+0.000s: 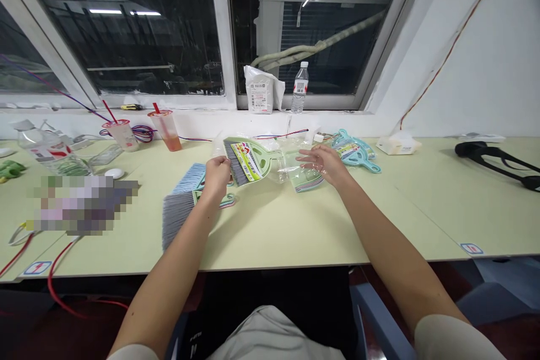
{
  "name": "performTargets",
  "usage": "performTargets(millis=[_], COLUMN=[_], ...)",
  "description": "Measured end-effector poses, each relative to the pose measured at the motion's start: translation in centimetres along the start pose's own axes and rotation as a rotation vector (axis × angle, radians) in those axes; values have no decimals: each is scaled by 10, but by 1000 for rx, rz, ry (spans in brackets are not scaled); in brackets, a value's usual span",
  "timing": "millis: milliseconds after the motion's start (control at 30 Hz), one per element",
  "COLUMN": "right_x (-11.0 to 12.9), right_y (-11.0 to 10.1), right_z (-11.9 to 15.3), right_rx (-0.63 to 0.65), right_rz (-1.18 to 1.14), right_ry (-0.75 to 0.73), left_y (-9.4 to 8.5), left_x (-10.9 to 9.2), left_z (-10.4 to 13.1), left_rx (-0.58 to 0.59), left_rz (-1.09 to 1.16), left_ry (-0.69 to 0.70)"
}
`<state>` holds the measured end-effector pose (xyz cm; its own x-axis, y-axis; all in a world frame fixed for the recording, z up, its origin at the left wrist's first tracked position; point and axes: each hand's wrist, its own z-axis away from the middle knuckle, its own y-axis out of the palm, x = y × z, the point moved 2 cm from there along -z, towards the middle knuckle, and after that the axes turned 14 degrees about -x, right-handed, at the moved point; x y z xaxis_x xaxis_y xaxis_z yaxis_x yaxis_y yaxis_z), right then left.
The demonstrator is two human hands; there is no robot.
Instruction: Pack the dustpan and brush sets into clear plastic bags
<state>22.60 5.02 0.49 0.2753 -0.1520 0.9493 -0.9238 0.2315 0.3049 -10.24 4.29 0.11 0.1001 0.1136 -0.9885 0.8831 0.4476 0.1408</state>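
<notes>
My left hand (218, 175) is closed on the left edge of a clear plastic bag holding a green dustpan and grey brush set (248, 161) with a yellow label, raised above the table. At the bag's right end is my right hand (327, 163), its fingers apart and touching or just behind the clear film. Below the film lie stacked green dustpans (306, 171). Beside my left forearm, loose brushes with blue and grey bristles (179, 211) rest on the table. Blue dustpan sets in plastic (356, 151) lie beyond my right hand.
Two cups with red straws (169, 132) and a large bottle (50, 152) stand at the left. On the sill are a white package (260, 90) and a water bottle (300, 89). A tissue pack (398, 144) and black strapped object (498, 160) lie right.
</notes>
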Motion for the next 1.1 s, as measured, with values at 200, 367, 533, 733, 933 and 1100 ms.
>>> performTargets(millis=[200, 367, 533, 733, 933, 1100], right_x=[-2, -11, -19, -20, -27, -35], right_y=[0, 8, 15, 19, 21, 21], right_z=[-1, 3, 6, 8, 7, 3], right_rx=[46, 79, 79, 66, 61, 41], right_rz=[-28, -47, -95, -125, -167, -162], right_ry=[-13, 29, 79, 94, 107, 98], left_y=[1, 5, 8, 8, 11, 14], left_x=[-2, -6, 0, 3, 0, 2], left_z=[2, 9, 8, 7, 16, 23], left_rx=[60, 128, 177, 185, 239, 287], left_rz=[109, 174, 217, 231, 192, 180], left_ry=[-125, -205, -263, -315, -415, -473])
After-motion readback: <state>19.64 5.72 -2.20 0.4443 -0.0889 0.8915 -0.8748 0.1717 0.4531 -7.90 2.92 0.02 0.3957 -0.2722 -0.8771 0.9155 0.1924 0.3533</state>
